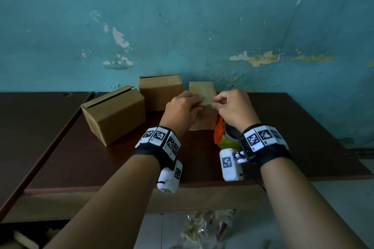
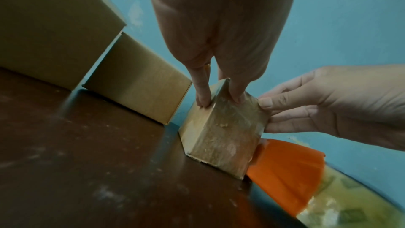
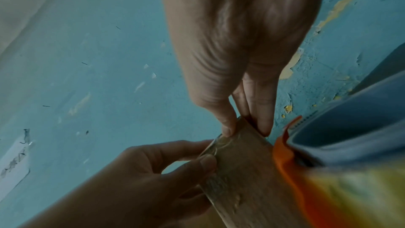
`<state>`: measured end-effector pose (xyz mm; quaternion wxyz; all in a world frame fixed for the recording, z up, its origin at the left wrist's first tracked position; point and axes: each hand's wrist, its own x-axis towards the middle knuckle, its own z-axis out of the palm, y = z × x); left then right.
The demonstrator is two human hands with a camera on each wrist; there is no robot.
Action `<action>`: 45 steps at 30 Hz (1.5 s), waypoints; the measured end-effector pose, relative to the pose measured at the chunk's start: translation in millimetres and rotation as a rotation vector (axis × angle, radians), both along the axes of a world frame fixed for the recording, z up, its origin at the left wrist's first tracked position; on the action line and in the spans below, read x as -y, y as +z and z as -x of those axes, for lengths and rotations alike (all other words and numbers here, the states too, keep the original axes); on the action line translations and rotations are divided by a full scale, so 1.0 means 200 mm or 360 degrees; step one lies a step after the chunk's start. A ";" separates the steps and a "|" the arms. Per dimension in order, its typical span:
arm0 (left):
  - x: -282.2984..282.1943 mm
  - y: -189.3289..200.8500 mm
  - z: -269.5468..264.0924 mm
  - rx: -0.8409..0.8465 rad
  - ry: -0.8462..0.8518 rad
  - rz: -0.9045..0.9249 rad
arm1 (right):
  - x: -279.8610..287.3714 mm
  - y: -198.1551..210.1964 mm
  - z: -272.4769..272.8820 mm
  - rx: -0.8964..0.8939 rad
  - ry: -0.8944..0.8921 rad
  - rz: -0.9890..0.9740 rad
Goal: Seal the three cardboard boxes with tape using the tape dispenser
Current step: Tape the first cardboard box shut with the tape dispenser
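Note:
A small cardboard box [image 1: 202, 92], glossy with tape, stands on the dark table [image 1: 81, 159] near the wall. My left hand [image 1: 199, 105] grips its top left corner, one finger [image 2: 202, 96] on the side face and the thumb on the front face. From the right, my right hand [image 1: 215, 101] pinches the box's top edge between thumb and fingers [image 3: 264, 124]. The orange tape dispenser [image 1: 219, 133] with its tape roll [image 3: 350, 136] lies on the table under my right wrist, against the box. Two more boxes stand to the left: a larger one [image 1: 114, 114] and one at the back [image 1: 159, 92].
A peeling blue wall [image 1: 202, 26] rises right behind the boxes. A second dark table [image 1: 30, 119] adjoins on the left. Crumpled plastic [image 1: 204, 226] lies on the floor below the front edge.

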<state>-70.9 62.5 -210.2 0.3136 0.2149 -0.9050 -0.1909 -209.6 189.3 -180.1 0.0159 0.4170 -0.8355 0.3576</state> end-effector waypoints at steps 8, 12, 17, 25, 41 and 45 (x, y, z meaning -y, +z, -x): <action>0.04 0.01 0.21 0.0030 0.0001 -0.0040 | 0.03 0.02 0.16 0.0029 -0.0043 -0.0065; 0.06 0.02 0.29 0.0060 -0.0001 -0.0059 | 0.06 0.03 0.24 0.0093 -0.0059 -0.0060; 0.11 0.05 0.39 0.0126 -0.0015 -0.0049 | 0.11 0.05 0.34 0.0142 -0.0072 -0.0077; 0.19 0.04 0.51 0.0125 -0.0063 -0.0090 | 0.20 0.06 0.45 0.0213 -0.0120 -0.0043; 0.17 0.08 0.50 0.0415 -0.0173 -0.0217 | 0.23 0.07 0.48 0.0244 -0.0174 -0.0137; 0.12 0.14 0.43 0.0394 -0.0277 -0.0347 | 0.21 0.13 0.44 0.0378 -0.0162 -0.0139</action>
